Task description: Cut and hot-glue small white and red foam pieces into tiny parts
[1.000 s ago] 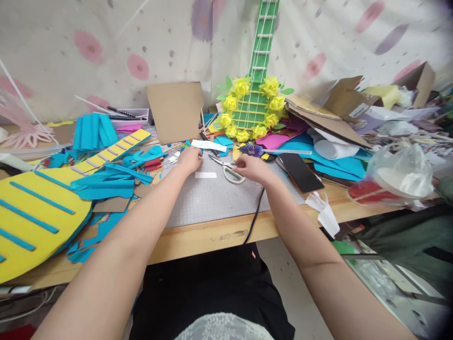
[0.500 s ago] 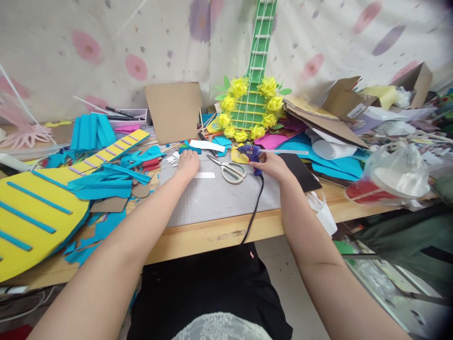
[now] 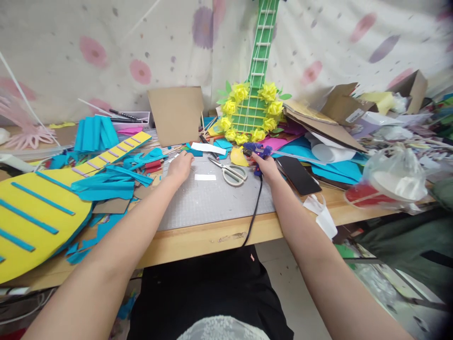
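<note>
My right hand (image 3: 265,165) is closed around a blue hot glue gun (image 3: 260,150) with a clear glue stick (image 3: 293,154) sticking out of its back. Its black cord (image 3: 255,212) runs down over the table edge. My left hand (image 3: 181,166) rests low at the left side of the grey cutting mat (image 3: 212,208), its fingers curled; whatever they pinch is hidden. Between the hands lie scissors (image 3: 233,174) with pale handles and a small white paper strip (image 3: 205,177). A longer white strip (image 3: 208,148) lies behind, and a yellow scrap (image 3: 239,157) is by the gun's nozzle.
At the back stands a green paper guitar (image 3: 255,106) ringed with yellow flowers. A yellow guitar shape (image 3: 42,198) and blue paper scraps (image 3: 106,184) cover the left. A black phone (image 3: 298,174), white mask (image 3: 322,215) and bagged red-and-white tub (image 3: 385,189) are on the right.
My left hand has drawn left, uncovering more of the small white strip. The glue gun, in my right hand, has moved slightly right, and more of the yellow scrap shows.
</note>
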